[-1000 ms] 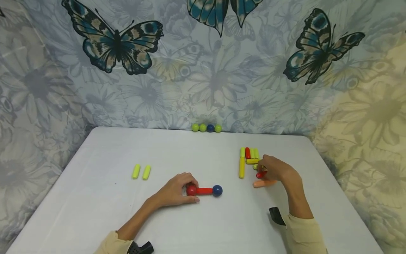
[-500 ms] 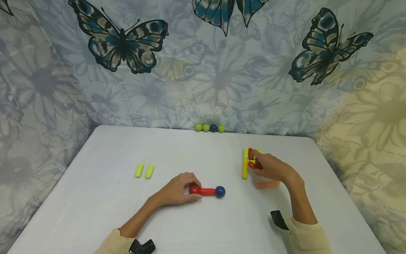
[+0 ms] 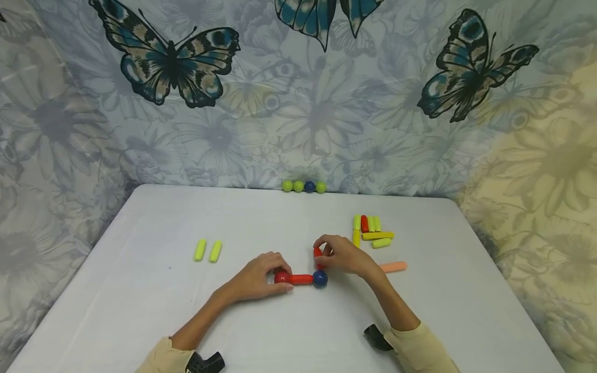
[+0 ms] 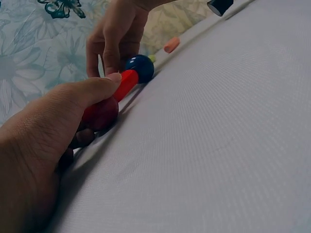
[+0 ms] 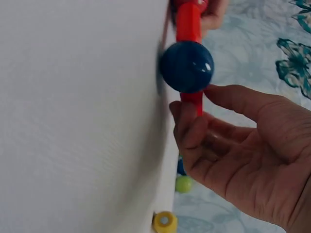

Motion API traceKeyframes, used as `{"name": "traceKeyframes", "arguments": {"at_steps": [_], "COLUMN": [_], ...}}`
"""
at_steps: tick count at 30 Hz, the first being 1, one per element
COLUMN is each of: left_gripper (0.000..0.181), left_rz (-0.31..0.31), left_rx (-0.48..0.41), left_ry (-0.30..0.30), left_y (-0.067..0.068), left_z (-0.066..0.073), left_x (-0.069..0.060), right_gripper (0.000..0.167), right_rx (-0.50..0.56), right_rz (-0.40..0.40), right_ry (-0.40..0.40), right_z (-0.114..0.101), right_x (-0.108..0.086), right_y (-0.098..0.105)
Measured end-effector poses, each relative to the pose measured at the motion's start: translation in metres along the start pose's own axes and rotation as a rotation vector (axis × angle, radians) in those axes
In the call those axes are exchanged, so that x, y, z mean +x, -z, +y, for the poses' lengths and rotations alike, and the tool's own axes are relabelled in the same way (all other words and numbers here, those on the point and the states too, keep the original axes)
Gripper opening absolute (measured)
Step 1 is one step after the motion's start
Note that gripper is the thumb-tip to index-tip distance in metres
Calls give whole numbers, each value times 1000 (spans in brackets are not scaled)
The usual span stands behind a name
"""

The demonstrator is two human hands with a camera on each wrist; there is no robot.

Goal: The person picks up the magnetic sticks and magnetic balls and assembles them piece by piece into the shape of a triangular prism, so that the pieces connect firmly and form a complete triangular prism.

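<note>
Left of the blue ball (image 3: 320, 279), the left hand (image 3: 256, 280) grips a red ball (image 3: 282, 277), a red rod (image 3: 301, 280) between; the right hand (image 3: 342, 255) pinches a second rod (image 3: 317, 252) just beyond the blue ball.

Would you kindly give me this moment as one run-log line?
left hand: holds red ball | right hand: holds red stick at blue ball | second red stick: between balls | orange stick: on table

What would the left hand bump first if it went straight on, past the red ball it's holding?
Probably the red rod that runs from the red ball to the blue ball; the left hand points that way, though depth is hard to judge.
</note>
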State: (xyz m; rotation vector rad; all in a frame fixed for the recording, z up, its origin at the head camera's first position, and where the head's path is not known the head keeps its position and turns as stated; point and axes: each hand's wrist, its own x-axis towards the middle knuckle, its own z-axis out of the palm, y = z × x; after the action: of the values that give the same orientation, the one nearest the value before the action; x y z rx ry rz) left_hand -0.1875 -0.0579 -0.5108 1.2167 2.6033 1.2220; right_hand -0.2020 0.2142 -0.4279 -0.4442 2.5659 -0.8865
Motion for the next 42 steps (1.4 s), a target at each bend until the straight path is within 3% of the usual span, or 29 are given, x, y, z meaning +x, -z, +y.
{"name": "traceKeyframes", "arguments": {"at_steps": [4, 14, 18, 22, 25, 29, 33, 39, 42], "left_gripper": [21, 23, 23, 20, 20, 21, 21, 23, 23], "left_rz": [-5, 0, 12, 36, 31, 20, 24, 0, -4], "left_rx": [10, 23, 25, 44, 39, 33, 36, 21, 17], "left_ry": [-2, 15, 16, 12, 15, 21, 23, 31, 29], "left_y": [1, 4, 2, 1, 0, 0, 1, -2, -2], "left_z": [-1, -1, -2, -4, -4, -3, -2, -1, -1], "left_x": [2, -5, -11, -13, -11, -9, -10, -3, 0], "right_gripper": [34, 37, 29, 25, 36, 57, 51, 57, 46], "right_rx": [-10, -54, -152, -215, -272, -400, -414, -402, -405], "right_rz": [-15, -2, 75, 141, 169, 164, 150, 230, 251], "right_ry": [-61, -97, -63, 57, 106, 77, 11, -38, -44], "right_z": [0, -7, -14, -13, -2, 15, 22, 23, 22], "right_x": [2, 6, 28, 69, 101, 127, 135, 132, 131], "right_y": [-3, 13, 41, 69, 79, 78, 74, 74, 76]}}
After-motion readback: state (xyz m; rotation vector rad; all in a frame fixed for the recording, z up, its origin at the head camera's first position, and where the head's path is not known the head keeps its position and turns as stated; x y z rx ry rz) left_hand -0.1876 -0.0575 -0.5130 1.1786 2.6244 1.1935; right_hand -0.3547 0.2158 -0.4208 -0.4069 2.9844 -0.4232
